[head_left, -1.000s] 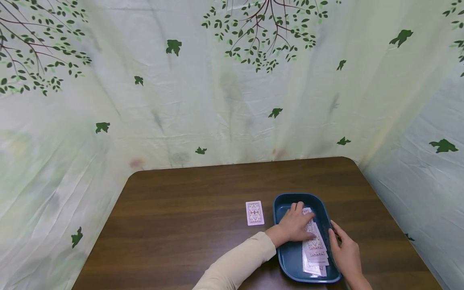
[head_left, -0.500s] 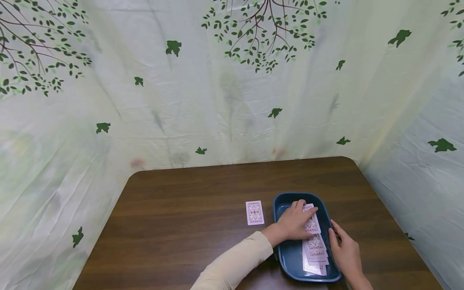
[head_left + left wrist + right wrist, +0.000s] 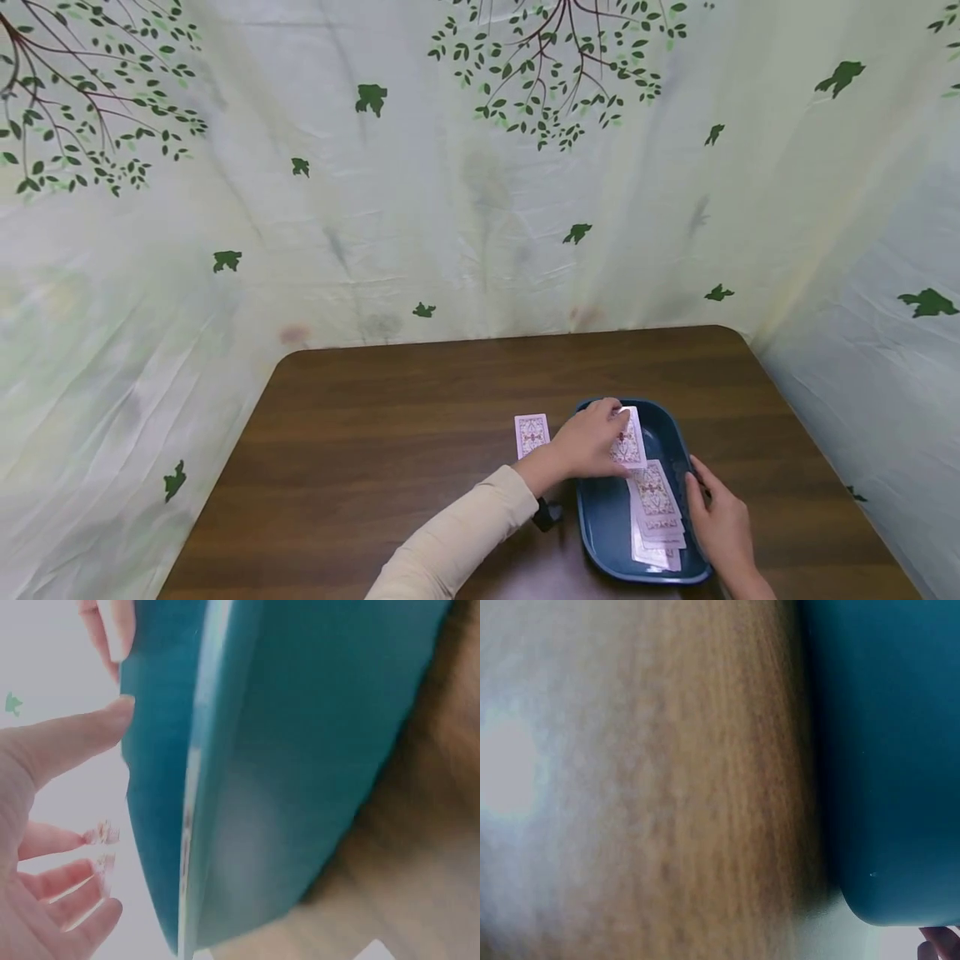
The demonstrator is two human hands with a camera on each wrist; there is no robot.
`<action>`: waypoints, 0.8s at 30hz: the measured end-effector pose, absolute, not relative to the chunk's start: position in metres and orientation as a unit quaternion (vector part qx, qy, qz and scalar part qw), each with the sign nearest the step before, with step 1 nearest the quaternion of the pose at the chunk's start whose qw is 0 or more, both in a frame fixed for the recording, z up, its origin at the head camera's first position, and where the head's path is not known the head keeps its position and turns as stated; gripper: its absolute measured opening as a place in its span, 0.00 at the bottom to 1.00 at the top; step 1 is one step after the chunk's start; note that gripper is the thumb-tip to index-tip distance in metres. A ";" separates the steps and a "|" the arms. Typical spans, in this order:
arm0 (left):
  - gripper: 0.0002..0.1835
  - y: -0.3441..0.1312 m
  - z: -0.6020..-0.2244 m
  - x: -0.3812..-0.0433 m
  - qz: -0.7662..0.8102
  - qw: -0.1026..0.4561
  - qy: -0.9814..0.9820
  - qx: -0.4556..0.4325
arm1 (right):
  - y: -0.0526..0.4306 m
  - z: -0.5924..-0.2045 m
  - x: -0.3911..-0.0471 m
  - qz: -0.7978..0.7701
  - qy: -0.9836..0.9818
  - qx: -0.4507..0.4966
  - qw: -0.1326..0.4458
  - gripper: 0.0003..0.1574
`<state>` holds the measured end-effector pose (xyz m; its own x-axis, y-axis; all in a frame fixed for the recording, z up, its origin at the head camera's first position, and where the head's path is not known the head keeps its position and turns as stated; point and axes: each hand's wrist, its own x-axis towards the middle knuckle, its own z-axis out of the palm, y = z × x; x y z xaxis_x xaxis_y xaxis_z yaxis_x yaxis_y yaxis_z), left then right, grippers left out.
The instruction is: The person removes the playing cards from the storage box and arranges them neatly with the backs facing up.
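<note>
A blue rectangular tray (image 3: 603, 533) stands on the right part of the table. Over its far left end, my left hand (image 3: 588, 442) pinches a playing card (image 3: 632, 437) by its left side, patterned back up. Several more playing cards (image 3: 657, 504) lie overlapped in a row along the tray floor, also backs up. At the tray's right side, my right hand (image 3: 722, 521) holds the rim between thumb and fingers. In the left wrist view, my left hand (image 3: 30, 825) is beside the tray wall (image 3: 285, 735), the card washed out by glare.
One playing card (image 3: 532, 432) lies back up on the brown wooden table (image 3: 360, 442), left of the tray and partly behind my left forearm. A black device (image 3: 547, 515) sits under my left wrist. A leaf-printed curtain (image 3: 480, 208) hangs behind the table.
My left hand has slid a card away from the row toward the tray's far left, lifting off the other cards. The right hand stays at the rim.
</note>
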<state>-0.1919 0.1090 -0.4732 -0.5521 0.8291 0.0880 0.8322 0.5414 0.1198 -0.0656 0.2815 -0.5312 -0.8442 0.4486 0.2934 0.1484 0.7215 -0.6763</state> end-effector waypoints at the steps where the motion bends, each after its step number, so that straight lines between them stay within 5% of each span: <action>1: 0.46 0.106 -0.471 -0.193 -0.074 0.008 -0.877 -0.474 | 0.282 -0.531 -0.066 0.336 -0.900 -0.168 0.221 0.20; 24: 0.46 0.043 -0.469 -0.210 -0.143 -0.021 -0.873 -0.466 | 0.283 -0.530 -0.065 0.350 -0.898 -0.178 0.200 0.22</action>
